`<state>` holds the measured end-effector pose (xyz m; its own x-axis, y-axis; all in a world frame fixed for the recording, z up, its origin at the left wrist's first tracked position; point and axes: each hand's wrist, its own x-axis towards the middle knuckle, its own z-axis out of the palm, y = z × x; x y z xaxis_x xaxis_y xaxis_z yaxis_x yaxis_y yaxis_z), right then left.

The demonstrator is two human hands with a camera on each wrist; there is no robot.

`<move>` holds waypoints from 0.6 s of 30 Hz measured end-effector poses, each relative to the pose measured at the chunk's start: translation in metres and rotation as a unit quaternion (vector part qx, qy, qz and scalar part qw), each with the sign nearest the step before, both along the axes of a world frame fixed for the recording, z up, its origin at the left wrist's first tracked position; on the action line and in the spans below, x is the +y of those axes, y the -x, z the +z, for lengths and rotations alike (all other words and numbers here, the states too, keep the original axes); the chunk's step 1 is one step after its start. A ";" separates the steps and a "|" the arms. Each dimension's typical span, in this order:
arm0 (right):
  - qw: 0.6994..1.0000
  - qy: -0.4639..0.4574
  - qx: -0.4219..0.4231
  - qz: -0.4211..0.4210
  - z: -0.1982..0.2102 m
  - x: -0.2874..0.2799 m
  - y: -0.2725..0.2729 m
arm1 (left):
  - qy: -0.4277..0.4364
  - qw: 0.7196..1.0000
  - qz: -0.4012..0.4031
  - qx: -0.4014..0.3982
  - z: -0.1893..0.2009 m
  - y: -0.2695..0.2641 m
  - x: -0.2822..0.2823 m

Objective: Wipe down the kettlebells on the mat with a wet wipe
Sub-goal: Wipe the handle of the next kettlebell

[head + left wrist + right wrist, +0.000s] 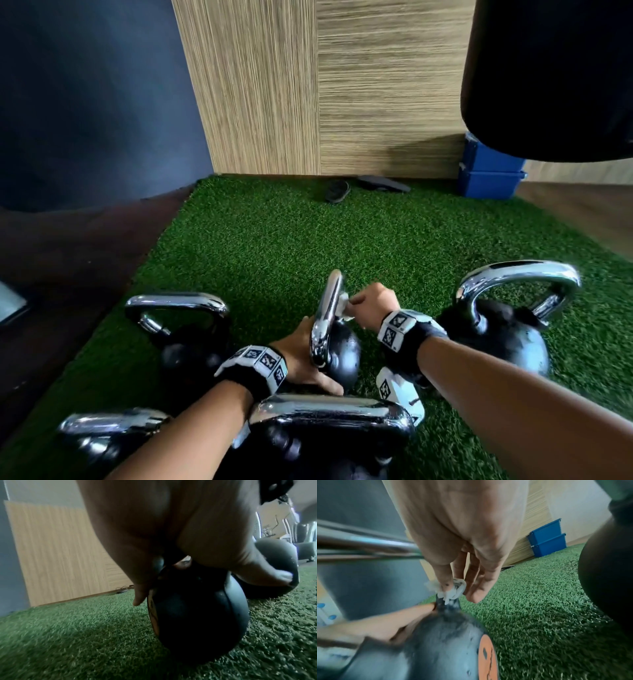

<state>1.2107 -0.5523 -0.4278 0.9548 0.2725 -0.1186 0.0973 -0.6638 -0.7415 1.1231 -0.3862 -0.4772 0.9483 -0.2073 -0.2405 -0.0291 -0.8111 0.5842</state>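
2 blue bins (489, 171), sandals (337, 191) beyond; near kettlebell (329, 414) handle overlaps left hand (301, 359).

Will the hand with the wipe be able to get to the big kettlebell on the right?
Probably yes. The right hand, pinching the wet wipe against the middle kettlebell, has the right kettlebell just beside its wrist; only green mat lies between, and nothing covers its chrome handle.

I see gym corner: chrome-handled kettlebells (507, 342) on green turf mat (274, 240), black punch bag (555, 75) hanging above far right corner, wood-panel wall (325, 85) behind.
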 end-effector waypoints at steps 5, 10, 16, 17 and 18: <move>1.000 0.002 -0.009 -0.027 -0.009 0.008 -0.004 | -0.032 0.999 -0.001 -0.019 -0.006 -0.003 -0.003; 0.998 -0.009 -0.052 0.023 0.006 0.002 -0.012 | -0.050 0.999 0.012 0.003 -0.012 -0.004 -0.004; 0.997 -0.023 -0.055 0.040 0.014 0.001 -0.019 | -0.050 0.999 0.018 0.010 -0.013 -0.005 -0.004; 0.997 -0.021 -0.062 0.044 0.017 0.002 -0.020 | -0.049 0.999 0.020 0.010 -0.012 -0.005 -0.004; 0.995 -0.020 -0.082 0.052 0.021 0.001 -0.021 | -0.041 0.999 0.027 0.011 -0.012 -0.006 -0.004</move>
